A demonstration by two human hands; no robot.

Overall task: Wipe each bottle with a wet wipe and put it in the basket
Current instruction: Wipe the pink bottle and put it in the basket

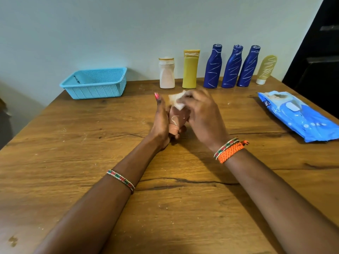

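My left hand (161, 121) grips a small peach-coloured bottle (176, 120) with white streaks, cap end toward me, above the table's middle. My right hand (200, 110) presses a white wet wipe (177, 100) against the bottle's far end. Along the wall stand a white bottle (167, 73), a yellow bottle (190, 69), three dark blue bottles (213, 66) (232, 67) (248, 67) marked with white streaks, and a pale yellow tube (266, 69) leaning on its cap. The light blue basket (95, 83) sits at the back left; I see nothing in it.
A blue pack of wet wipes (299, 116) lies at the right edge of the wooden table (91, 143), its flap open. A dark doorway or cabinet is at the far right. The wall runs directly behind the bottles.
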